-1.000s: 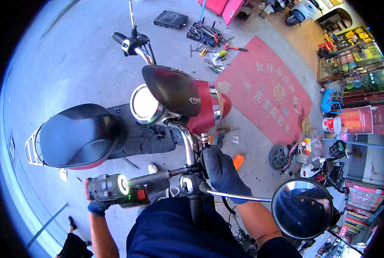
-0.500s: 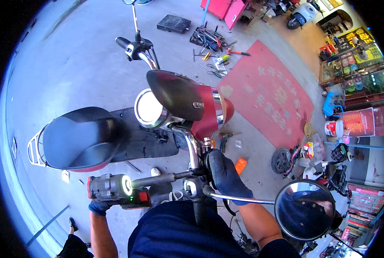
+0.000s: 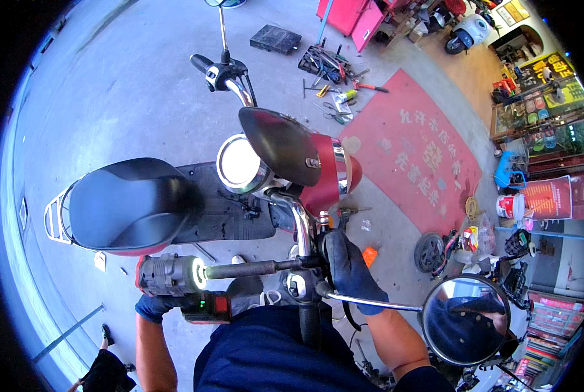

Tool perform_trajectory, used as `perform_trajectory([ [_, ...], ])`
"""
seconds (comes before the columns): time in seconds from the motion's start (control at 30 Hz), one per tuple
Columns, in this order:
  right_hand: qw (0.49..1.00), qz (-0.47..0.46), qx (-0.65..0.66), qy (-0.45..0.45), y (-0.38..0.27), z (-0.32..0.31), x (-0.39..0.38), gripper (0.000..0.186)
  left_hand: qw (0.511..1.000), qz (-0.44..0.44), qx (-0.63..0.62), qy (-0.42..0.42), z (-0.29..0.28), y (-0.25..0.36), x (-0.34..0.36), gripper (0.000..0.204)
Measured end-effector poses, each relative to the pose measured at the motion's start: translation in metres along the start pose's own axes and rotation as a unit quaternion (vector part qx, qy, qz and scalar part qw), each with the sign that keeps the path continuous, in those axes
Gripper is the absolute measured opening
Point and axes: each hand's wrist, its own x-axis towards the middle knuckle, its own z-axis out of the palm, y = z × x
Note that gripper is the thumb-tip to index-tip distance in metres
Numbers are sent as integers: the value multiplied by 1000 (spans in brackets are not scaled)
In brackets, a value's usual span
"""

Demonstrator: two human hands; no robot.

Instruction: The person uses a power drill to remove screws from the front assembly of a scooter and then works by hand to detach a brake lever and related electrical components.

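1. Handlebar (image 3: 303,225) of the red scooter (image 3: 323,186): here it is, chrome curving in front of the person's waist, the near rubber grip (image 3: 309,326) pointing right at them.
2. Gloved left hand (image 3: 154,308) is wrapped around the handle of a power driver (image 3: 169,275), ring light glowing, its dark shaft (image 3: 256,268) reaching across to the bar beside the control housing (image 3: 296,285).
3. Opposite, the gloved right hand (image 3: 352,266) lies against the bar's far side; fingers partly hidden, so I can't tell whether they're closed on anything.
4. Watch that line! A shaft set askew could slip, scuffing chrome or hitting the right hand directly ahead.
5. Loose support could let the bar swing under torque, round mirror (image 3: 467,319) included.
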Motion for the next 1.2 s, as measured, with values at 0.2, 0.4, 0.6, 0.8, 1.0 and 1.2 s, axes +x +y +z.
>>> perform_trajectory([
  [0.2, 986, -108, -75, 103, -9, -2, 7, 48, 998, 5, -50, 22, -2, 10, 10, 64],
  [0.4, 991, -3, 26, 129, -20, -1, 7, 25, 994, 85, 70, -5, 2, -26, 3, 61],
  [0.6, 979, 108, 144, 95, -34, -11, 15, 41, 957, -76, -271, 76, 13, -18, -6, 72],
  [0.8, 997, 5, 59, 55, -20, -16, 14, 48, 978, 8, -195, 75, 17, -15, -18, 58],
  [1.0, 956, 168, 226, 81, -46, -11, 17, 86, 938, -12, -339, 67, 37, -7, -10, 58],
  [1.2, 968, 134, 205, 49, -31, -14, 15, 66, 912, -1, -407, 47, 52, -13, -3, 53],
])
